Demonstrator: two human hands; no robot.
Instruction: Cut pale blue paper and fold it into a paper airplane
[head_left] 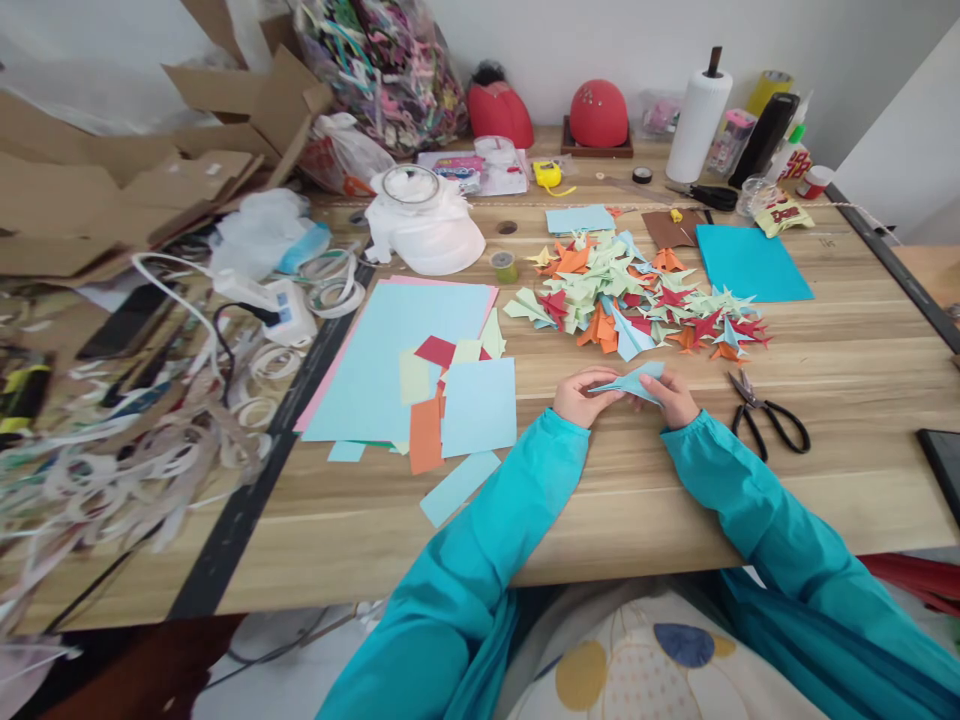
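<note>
Nearest us, the apron (637,665) and both sleeves (517,510) run off the bottom edge. Beyond the sleeves, we see the left hand (581,400) and the right hand (679,400) pinching a folded blue paper (632,383) between them, over the worktop (862,380). Fingers cover both its ends, and we cannot tell whether it touches the wood. To the right lie pliers (753,403), handles spread; farther right, a black object (943,460) is cut off by the edge. On the left, slips (478,408) overlap some large sheets (360,380), so we see little but margins under the blue top one.

Just beyond the hands, the folded pile (600,285) lies too thick for us to count. At the far left, a small bag (341,150) shows something orange through cloudy plastic that we cannot make out. At the far right, a clear tub (729,148) holds small things too blurred to name. The open carton (217,100) runs off the left edge, its inside hard to read, and beside it a big bag (386,80), cut off at the top, bulges with tangled coloured strips.
</note>
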